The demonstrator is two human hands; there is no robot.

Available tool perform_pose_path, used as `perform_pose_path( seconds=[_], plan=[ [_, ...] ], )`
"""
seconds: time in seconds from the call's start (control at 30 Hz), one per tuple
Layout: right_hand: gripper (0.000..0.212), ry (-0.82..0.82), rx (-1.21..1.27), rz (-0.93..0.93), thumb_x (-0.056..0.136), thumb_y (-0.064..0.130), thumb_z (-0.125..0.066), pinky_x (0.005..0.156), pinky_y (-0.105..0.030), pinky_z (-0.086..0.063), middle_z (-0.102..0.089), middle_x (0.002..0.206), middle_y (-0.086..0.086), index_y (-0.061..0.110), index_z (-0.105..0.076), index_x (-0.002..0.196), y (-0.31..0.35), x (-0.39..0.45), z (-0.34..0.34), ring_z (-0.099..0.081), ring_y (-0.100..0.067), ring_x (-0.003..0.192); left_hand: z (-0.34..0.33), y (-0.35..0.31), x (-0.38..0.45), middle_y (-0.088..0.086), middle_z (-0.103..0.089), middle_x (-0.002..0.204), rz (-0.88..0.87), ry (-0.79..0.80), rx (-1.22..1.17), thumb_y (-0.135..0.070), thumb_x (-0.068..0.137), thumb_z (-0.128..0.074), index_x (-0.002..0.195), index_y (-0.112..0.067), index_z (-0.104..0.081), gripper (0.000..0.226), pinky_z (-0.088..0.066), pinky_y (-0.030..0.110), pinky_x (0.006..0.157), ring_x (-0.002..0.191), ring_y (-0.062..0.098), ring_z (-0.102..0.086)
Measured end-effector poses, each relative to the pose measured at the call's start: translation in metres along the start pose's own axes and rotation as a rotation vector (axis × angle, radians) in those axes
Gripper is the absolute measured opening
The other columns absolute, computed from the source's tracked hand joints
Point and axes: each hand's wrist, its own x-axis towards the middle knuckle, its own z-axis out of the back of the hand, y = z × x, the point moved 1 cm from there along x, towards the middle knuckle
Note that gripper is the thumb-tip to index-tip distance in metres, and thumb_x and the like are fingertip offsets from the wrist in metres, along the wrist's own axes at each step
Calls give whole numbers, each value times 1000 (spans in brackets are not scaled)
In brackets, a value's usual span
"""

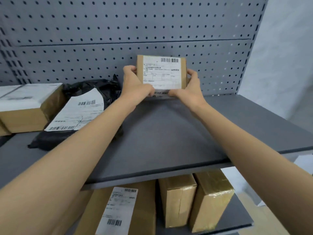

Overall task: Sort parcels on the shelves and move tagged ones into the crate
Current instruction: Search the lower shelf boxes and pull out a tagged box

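Note:
A small brown cardboard parcel (161,73) with a white barcode label facing me stands upright on its edge at the back of the grey shelf (169,138), near the pegboard. My left hand (133,82) grips its left side and lower left corner. My right hand (189,86) grips its right side and lower right corner. Its bottom edge is partly hidden by my fingers. No crate is in view.
A black poly-bag parcel (94,92) with a white label lies left of my hands, beside a labelled brown box (25,106) at the far left. On the lower shelf stand a labelled flat box (122,207) and two taped boxes (177,199), (211,199). Grey pegboard (118,31) backs the shelf.

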Motion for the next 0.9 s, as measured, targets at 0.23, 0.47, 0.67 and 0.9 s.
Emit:
perform_pose_path(
  seconds=[0.23, 0.47, 0.67, 0.9],
  plan=[
    [84, 174, -84, -8, 70, 8, -75, 101, -35, -43, -43, 132, -10, 15, -28, 139, -3, -8, -34, -48, -21, 118, 38, 22, -7, 3, -56, 123, 173, 109, 196, -4, 65, -71, 125, -8, -42, 66, -47, 33, 91, 112, 20, -52],
    [77, 198, -102, -107, 84, 20, -64, 92, -26, -38, -43, 140, -11, 17, -20, 147, -3, -15, -38, -47, -23, 123, 39, 8, -25, 13, -46, 131, 179, 41, 261, -12, 77, -67, 128, -6, -37, 60, -42, 29, 84, 117, 27, -47],
    [70, 135, -52, -72, 83, 27, -65, 89, -25, -35, -46, 132, -8, 23, -28, 143, 14, -48, 3, -48, -16, 116, 39, -14, -65, 7, -28, 147, -72, -54, 354, -12, 82, -61, 145, -16, -21, 75, -23, 15, 85, 132, 20, -32],
    [58, 133, 46, -21, 84, 26, -65, 96, -27, -43, -49, 115, 1, 23, -38, 135, 20, -111, 30, -51, -11, 109, 9, -24, -136, 8, -32, 142, -145, 69, 324, -13, 83, -61, 144, -14, -23, 72, -30, 15, 93, 127, 18, -38]
  ],
)
